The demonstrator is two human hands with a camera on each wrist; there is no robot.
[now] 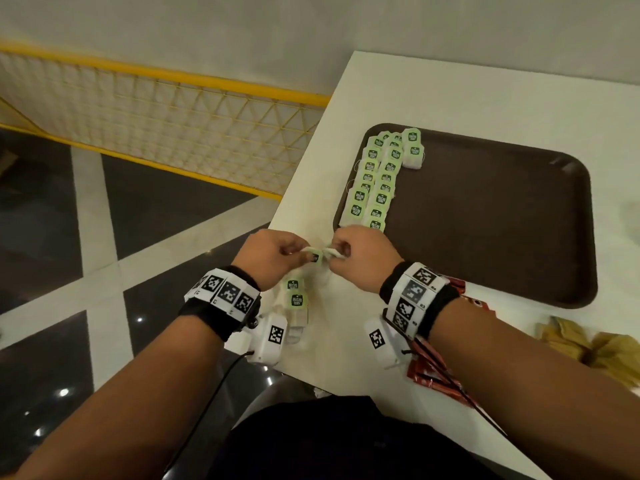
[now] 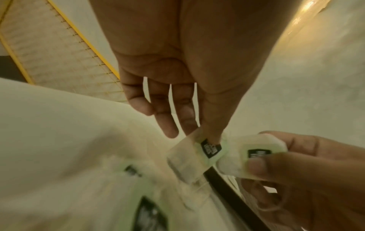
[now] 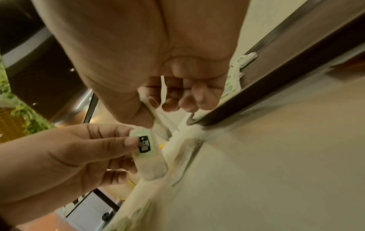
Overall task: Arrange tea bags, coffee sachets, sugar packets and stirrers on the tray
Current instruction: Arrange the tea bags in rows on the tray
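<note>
Hands are meeting just off the tray's near-left corner: left hand is pinching one tea bag by its tag, right hand is pinching a second bag. Rows of bags are lying along the tray's left edge, with loose bags sitting on the table under the left wrist.

Black wristbands with coded tags

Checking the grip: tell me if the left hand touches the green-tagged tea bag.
Touching. Left wrist view: left hand thumb presses on the green-tagged tea bag.
</note>
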